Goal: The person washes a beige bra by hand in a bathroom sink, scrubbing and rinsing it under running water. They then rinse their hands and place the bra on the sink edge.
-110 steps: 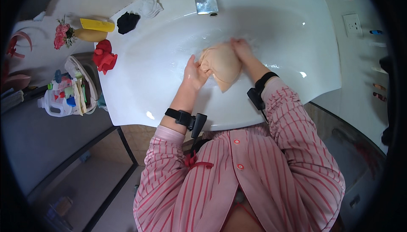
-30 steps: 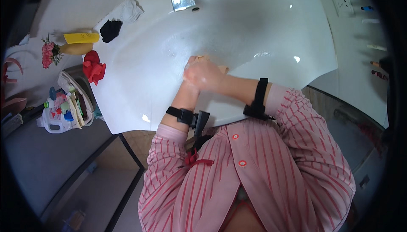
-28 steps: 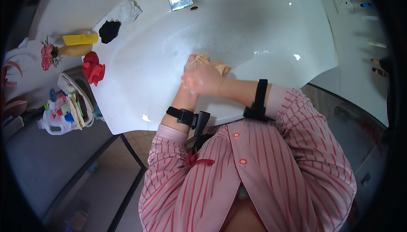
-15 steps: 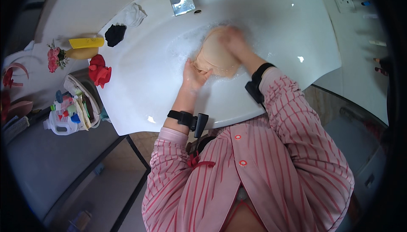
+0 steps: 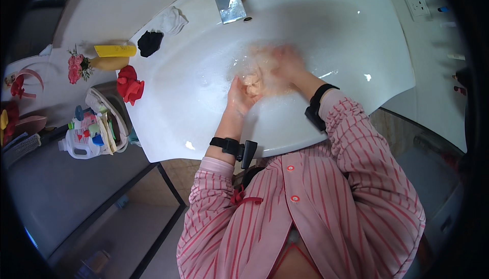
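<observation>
Nearest the lower edge, striped top (image 5: 316,218): pink with red stripes, fastened by red-ringed buttons; its sleeves are gathered along the forearms.
Wrist straps (image 5: 220,142): black, one worn on each wrist, with a dark block fixed to each.
Left hand (image 5: 241,96): fingers curled around a bunched fold of the beige cloth (image 5: 252,82), which is gripped there.
Right hand (image 5: 288,65): blurred, placed at the far right part of the cloth; whether the fabric is gripped or only pressed cannot be told.
Cloth's place: held low in the white basin (image 5: 186,118), near its middle, between the two hands; crumpled at the left, blurred at the right, and surrounded by foamy water.
White jug (image 5: 81,146): set left of the basin, its handle turned outward.
Red cloth (image 5: 130,84): left crumpled at the basin's left edge.
Pink flowers (image 5: 75,67): seen on the counter, farther left.
Black cloth (image 5: 150,43): laid on the rim, with a white cloth (image 5: 173,21) just beyond.
Silver tap (image 5: 228,4): mounted at the far side.
</observation>
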`<state>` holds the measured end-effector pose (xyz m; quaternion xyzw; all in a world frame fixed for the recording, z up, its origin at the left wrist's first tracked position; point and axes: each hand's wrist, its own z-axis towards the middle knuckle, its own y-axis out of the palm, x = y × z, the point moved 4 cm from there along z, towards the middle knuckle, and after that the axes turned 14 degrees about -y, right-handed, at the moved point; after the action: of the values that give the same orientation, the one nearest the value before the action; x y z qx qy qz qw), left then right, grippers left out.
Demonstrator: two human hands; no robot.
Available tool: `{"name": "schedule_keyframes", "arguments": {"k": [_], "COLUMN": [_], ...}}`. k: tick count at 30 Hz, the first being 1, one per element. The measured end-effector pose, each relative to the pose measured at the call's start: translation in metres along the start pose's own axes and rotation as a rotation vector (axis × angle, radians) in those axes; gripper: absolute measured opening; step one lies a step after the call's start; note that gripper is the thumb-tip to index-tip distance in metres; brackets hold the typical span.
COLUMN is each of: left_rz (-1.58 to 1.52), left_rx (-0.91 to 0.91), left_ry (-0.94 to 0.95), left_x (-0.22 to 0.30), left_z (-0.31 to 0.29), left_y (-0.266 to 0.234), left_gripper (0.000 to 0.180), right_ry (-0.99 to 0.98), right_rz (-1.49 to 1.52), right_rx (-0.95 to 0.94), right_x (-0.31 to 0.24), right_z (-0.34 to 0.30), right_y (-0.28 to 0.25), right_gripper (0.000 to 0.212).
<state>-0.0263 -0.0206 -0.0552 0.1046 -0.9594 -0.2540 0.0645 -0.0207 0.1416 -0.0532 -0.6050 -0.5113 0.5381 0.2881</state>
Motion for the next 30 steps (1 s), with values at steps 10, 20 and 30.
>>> {"name": "schedule_keyframes", "arguments": {"k": [10,20,30], "left_rz": [0.042,-0.120,-0.054], "left_rx": [-0.098,-0.231,-0.499], "left_ry": [0.024,0.052,0.075], "left_x": [0.000,0.007,0.010], "left_z": [0.001,0.013,0.032], "left_y": [0.002,0.006,-0.001], "left_gripper": [0.056,0.041,0.029], "right_ry": [-0.025,-0.206,-0.462], "right_rz": [0.281,0.603,0.452], "right_rx": [0.287,-0.016,0.014], "right_x": [0.002,-0.073,-0.096], "right_z": [0.003,-0.011,-0.019], "right_y": [0.001,-0.035,-0.057], "right_gripper": [0.063,0.026,0.024]}}
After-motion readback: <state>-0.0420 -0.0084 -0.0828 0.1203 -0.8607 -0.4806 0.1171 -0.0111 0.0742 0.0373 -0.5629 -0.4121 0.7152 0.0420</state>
